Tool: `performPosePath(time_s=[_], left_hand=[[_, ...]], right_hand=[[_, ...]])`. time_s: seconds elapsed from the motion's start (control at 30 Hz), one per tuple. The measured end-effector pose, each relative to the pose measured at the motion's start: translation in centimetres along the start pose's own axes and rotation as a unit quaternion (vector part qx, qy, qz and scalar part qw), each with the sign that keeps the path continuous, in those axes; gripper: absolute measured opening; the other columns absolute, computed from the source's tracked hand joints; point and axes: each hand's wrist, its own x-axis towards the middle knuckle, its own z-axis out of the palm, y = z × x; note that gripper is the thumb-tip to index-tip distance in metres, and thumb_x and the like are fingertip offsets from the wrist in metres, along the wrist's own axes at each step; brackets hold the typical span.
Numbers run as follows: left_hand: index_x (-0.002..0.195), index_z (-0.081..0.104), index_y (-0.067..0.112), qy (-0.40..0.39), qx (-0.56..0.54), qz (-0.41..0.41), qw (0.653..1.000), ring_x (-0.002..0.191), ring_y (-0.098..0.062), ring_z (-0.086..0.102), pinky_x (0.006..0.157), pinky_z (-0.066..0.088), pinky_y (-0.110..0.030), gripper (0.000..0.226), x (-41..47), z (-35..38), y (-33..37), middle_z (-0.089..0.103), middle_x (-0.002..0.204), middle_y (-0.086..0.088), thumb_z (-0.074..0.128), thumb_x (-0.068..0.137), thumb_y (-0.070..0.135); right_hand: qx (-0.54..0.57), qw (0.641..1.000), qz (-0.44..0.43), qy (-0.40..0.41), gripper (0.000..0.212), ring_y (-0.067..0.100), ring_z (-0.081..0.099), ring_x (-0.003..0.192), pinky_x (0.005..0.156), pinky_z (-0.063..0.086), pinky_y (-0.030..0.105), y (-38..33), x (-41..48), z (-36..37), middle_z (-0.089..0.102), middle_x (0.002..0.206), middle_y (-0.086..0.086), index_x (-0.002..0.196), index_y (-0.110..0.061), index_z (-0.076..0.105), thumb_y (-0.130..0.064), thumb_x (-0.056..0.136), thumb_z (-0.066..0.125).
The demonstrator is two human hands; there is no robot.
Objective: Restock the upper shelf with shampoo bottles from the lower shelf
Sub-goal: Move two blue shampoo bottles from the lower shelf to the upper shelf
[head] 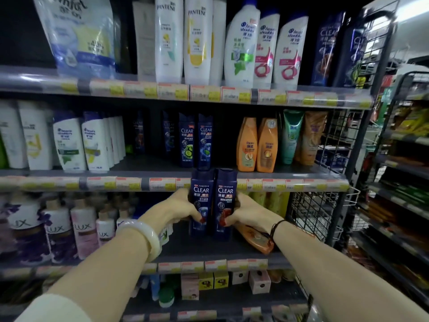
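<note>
Two dark blue Clear shampoo bottles stand upright side by side in front of the lower shelf (pixel 209 254). My left hand (pixel 178 209) grips the left bottle (pixel 202 194) from its left side. My right hand (pixel 248 214) grips the right bottle (pixel 226 194) from its right side. Their caps reach up over the price strip of the upper shelf (pixel 151 165). On that upper shelf stand two more Clear bottles (pixel 196 141) at the front, with others dim behind them. A gap lies to their left.
Orange shampoo bottles (pixel 256 145) stand right of the Clear row, white Head & Shoulders bottles (pixel 81 145) to its left. An orange bottle (pixel 257 240) lies flat on the lower shelf under my right wrist. Lux bottles (pixel 58 228) fill the lower left. A wire rack (pixel 325 205) closes the right end.
</note>
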Motion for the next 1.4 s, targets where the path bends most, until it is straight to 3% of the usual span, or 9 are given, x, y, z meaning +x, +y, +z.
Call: performPosePath(time_s=[0.13,0.23,0.4,0.53,0.87,1.1,1.2,1.3,1.4], left_hand=[[0.112,0.054,0.019,0.031,-0.002,0.047,0.998,0.104,-0.024,0.064,0.088,0.055,-0.043,0.067,0.1,-1.7,1.9,0.069,0.107,-0.005,0.078,0.057,-0.011],[0.122,0.051,0.016,0.053,-0.026,0.069,0.996,0.105,-0.023,0.061,0.084,0.055,-0.039,0.073,0.3,-3.0,3.4,0.066,0.112,-0.006,0.076,0.06,-0.015],[0.121,0.052,0.015,0.099,-0.052,0.108,0.988,0.107,-0.024,0.059,0.097,0.049,-0.043,0.071,1.6,-5.2,5.7,0.063,0.098,0.003,0.077,0.062,-0.014],[0.118,0.052,0.016,0.124,-0.077,0.128,0.981,0.104,-0.025,0.06,0.093,0.051,-0.043,0.064,2.9,-6.2,6.5,0.062,0.093,0.003,0.074,0.066,-0.014],[0.135,0.04,0.012,0.147,-0.066,0.114,0.98,0.112,-0.024,0.056,0.098,0.048,-0.039,0.076,7.1,-8.1,6.8,0.057,0.119,-0.005,0.076,0.07,-0.006],[0.113,0.051,0.015,0.166,-0.03,0.11,0.979,0.105,-0.028,0.06,0.097,0.05,-0.047,0.054,9.2,-8.4,4.6,0.062,0.104,-0.008,0.078,0.07,-0.002],[0.12,0.05,0.01,0.174,0.012,0.125,0.977,0.096,-0.024,0.059,0.087,0.052,-0.038,0.057,9.6,-8.5,4.4,0.059,0.097,-0.004,0.079,0.071,0.004],[0.106,0.05,0.01,0.199,0.043,0.125,0.971,0.083,-0.016,0.054,0.067,0.045,-0.019,0.046,9.9,-8.5,4.3,0.056,0.085,0.003,0.08,0.07,0.007],[0.097,0.049,0.01,0.211,0.031,0.12,0.97,0.079,-0.015,0.052,0.065,0.043,-0.018,0.042,10.3,-8.3,4.1,0.053,0.077,0.007,0.08,0.069,0.005]], right_hand=[[-0.025,0.999,-0.03,0.029,0.071,0.025,0.06,0.111,0.094,0.052,0.046,-2.5,0.4,-0.9,0.065,0.115,0.003,0.125,-0.016,0.049,0.005,0.063,0.076],[-0.022,0.997,-0.056,0.043,0.068,0.019,0.056,0.111,0.1,0.048,0.039,-4.4,1.0,-1.9,0.061,0.104,-0.004,0.124,-0.017,0.045,0.008,0.068,0.074],[-0.003,0.994,-0.095,0.061,0.071,0.019,0.055,0.112,0.096,0.048,0.035,-7.7,2.7,-3.2,0.059,0.114,0.001,0.132,-0.015,0.044,0.01,0.071,0.072],[-0.012,0.989,-0.122,0.084,0.069,0.02,0.055,0.113,0.094,0.045,0.031,-9.4,4.6,-3.8,0.059,0.115,0.001,0.13,-0.012,0.047,0.008,0.07,0.074],[-0.026,0.983,-0.143,0.111,0.067,0.015,0.052,0.11,0.096,0.041,0.028,-9.8,9.4,-4.2,0.059,0.125,0.005,0.13,-0.011,0.048,0.004,0.07,0.075],[-0.009,0.984,-0.139,0.112,0.061,0.021,0.058,0.108,0.091,0.046,0.029,-8.2,11.6,-3.5,0.062,0.115,0.007,0.124,-0.009,0.049,0.004,0.071,0.076],[-0.004,0.983,-0.136,0.12,0.056,0.019,0.058,0.103,0.087,0.045,0.027,-7.7,12.2,-3.1,0.06,0.108,0.004,0.121,-0.006,0.049,0.004,0.072,0.075],[-0.014,0.983,-0.131,0.126,0.052,0.021,0.059,0.102,0.091,0.049,0.032,-7.7,12.9,-3.1,0.061,0.106,0.005,0.117,-0.005,0.051,0.004,0.072,0.075],[-0.016,0.983,-0.121,0.135,0.049,0.021,0.059,0.099,0.091,0.049,0.032,-7.5,13.4,-3.0,0.061,0.103,0.005,0.116,-0.005,0.052,0.001,0.073,0.075]])
